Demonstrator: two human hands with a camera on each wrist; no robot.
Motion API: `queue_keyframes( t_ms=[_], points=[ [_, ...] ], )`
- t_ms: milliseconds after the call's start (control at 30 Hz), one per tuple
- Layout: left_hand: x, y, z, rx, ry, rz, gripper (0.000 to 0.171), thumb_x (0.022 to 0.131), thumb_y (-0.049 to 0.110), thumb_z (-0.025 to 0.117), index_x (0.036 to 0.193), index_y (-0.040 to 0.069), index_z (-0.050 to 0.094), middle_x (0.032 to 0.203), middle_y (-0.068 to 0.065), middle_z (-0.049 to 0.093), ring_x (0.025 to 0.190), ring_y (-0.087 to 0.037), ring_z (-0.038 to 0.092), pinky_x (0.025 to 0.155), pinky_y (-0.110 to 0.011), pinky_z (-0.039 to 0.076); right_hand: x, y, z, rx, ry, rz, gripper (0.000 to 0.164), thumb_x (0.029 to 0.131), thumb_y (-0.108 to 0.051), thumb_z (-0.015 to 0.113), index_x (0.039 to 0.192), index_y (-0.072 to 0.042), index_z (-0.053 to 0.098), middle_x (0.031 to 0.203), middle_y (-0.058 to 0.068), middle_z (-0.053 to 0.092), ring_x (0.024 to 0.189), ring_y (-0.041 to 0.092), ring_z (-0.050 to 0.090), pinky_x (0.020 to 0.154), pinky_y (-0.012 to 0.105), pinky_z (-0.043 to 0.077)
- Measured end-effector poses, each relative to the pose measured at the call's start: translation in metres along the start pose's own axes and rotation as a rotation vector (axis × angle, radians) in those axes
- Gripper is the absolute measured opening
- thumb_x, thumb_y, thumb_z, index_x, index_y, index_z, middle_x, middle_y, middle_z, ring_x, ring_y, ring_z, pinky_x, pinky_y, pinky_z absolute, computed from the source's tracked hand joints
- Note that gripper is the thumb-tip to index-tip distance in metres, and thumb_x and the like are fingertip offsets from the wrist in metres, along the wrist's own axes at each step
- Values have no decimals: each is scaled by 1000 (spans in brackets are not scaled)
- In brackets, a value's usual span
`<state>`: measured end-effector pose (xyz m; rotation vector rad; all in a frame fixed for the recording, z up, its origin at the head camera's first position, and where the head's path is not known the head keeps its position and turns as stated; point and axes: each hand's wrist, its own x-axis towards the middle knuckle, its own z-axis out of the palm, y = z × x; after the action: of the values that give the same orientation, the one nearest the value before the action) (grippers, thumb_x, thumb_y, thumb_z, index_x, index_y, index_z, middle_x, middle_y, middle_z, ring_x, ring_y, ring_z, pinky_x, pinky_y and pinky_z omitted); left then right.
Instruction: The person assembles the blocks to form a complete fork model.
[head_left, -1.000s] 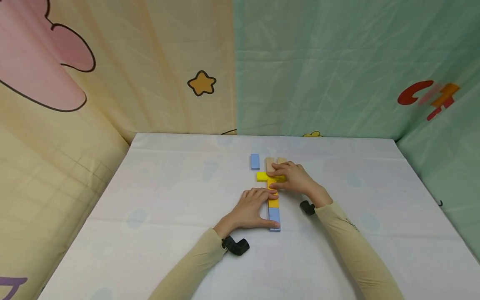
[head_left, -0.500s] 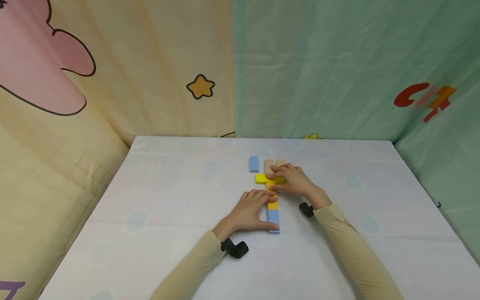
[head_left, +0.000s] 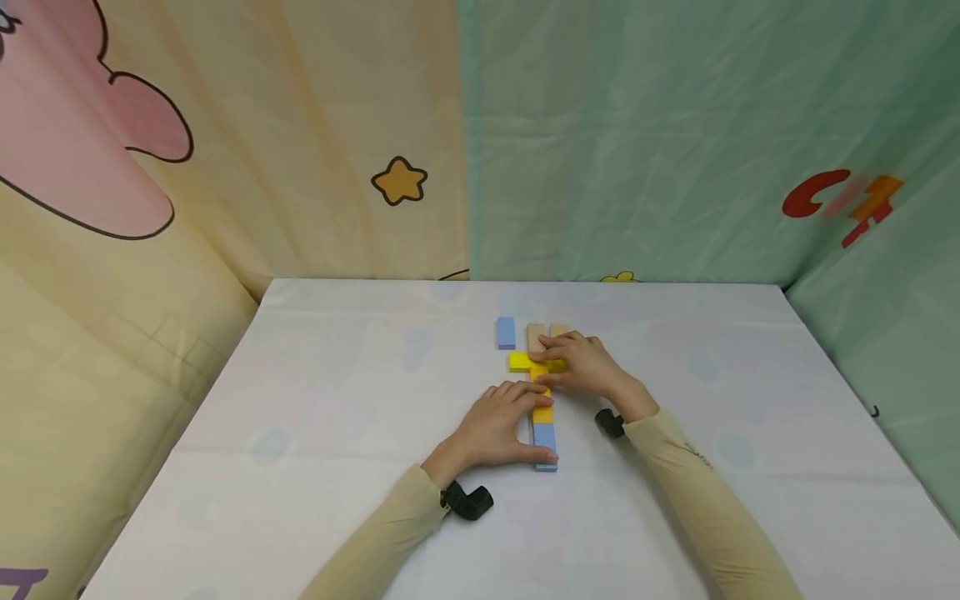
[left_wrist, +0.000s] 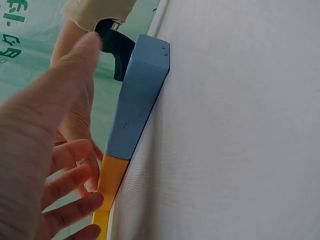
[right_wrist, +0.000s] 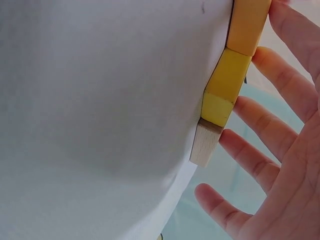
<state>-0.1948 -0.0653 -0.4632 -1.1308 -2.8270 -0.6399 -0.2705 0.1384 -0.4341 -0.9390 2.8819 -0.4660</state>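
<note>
Flat blocks form a line on the white table. Nearest is a blue block (head_left: pixel 544 437), then orange blocks (head_left: pixel 542 414), then a yellow block (head_left: pixel 519 362) laid crosswise, with two plain wooden blocks (head_left: pixel 535 335) beyond it. My left hand (head_left: pixel 491 425) spans the near part from the left, its thumb over the blue block's near end and its fingertips on the orange. My right hand (head_left: pixel 591 365) reaches in from the right, fingers spread. In the right wrist view its fingertips lie along the orange, yellow and wooden (right_wrist: pixel 205 145) blocks, covering part of the crosspiece in the head view.
A separate blue block (head_left: pixel 506 332) lies left of the wooden ones. The white-covered table (head_left: pixel 337 400) extends around the blocks, with patterned curtains (head_left: pixel 315 167) behind it and at both sides. Each wrist wears a black camera mount (head_left: pixel 468 502).
The head view has tilted slightly, so everything sits a little lower in it. Both hands keep the same places on the blocks, and the blocks' arrangement looks the same.
</note>
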Motion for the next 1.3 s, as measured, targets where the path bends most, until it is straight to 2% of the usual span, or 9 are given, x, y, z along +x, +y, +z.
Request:
queue_keyframes(
  t_ms=[133,200,300,400,533,733,800,1033,1300],
  points=[
    [7,-4,-9,-51,138,-33,50,92,56,51,122,17,63,126,3,56,118,-16,48,98,-36,38,-1,0,1,3,7,-4,49,83,-41,71,127,-19,63,142,8,45,125,32,40,89,57,33],
    [13,-10,-14,-49,205,-71,39,96,45,52,116,15,66,121,0,59,113,-17,51,94,-35,42,-1,0,1,4,9,-2,49,84,-43,70,126,-20,64,141,8,45,125,32,40,89,58,33],
    [24,-19,-21,2,243,-153,33,98,35,52,116,11,66,124,-3,58,114,-21,51,94,-37,42,-2,0,0,6,11,2,50,84,-46,69,126,-19,64,141,9,45,125,32,40,89,58,32],
    [33,-27,-26,41,214,-239,35,98,31,50,123,8,62,134,-7,51,122,-24,46,98,-40,38,-1,1,0,7,8,9,51,84,-48,68,126,-20,64,142,9,45,125,32,40,89,58,33],
    [39,-32,-27,33,139,-322,43,99,30,48,133,4,53,144,-11,42,131,-27,37,103,-44,33,-1,2,1,13,7,11,51,83,-48,68,126,-20,64,142,8,45,125,32,40,89,57,33],
    [41,-35,-24,63,30,-396,59,97,40,48,142,3,41,149,-11,35,136,-27,31,106,-44,29,-1,1,1,12,10,6,52,83,-49,68,126,-20,64,142,7,45,125,31,40,89,57,33],
    [42,-36,-21,84,18,-400,60,97,42,47,143,4,41,149,-10,35,135,-27,31,105,-44,30,-1,2,1,12,7,6,52,83,-49,68,127,-20,63,142,7,45,126,31,39,89,57,33],
    [42,-36,-16,149,36,-365,59,96,46,47,142,9,44,147,-7,38,133,-27,34,103,-45,33,-2,2,0,19,14,5,52,83,-47,69,126,-19,64,142,8,45,126,32,39,89,58,32],
    [42,-33,-16,158,32,-358,58,95,46,48,142,12,45,146,-5,39,132,-26,34,101,-44,34,-1,3,3,27,12,7,53,83,-48,68,127,-18,63,142,9,45,126,33,38,89,59,32]
  ],
)
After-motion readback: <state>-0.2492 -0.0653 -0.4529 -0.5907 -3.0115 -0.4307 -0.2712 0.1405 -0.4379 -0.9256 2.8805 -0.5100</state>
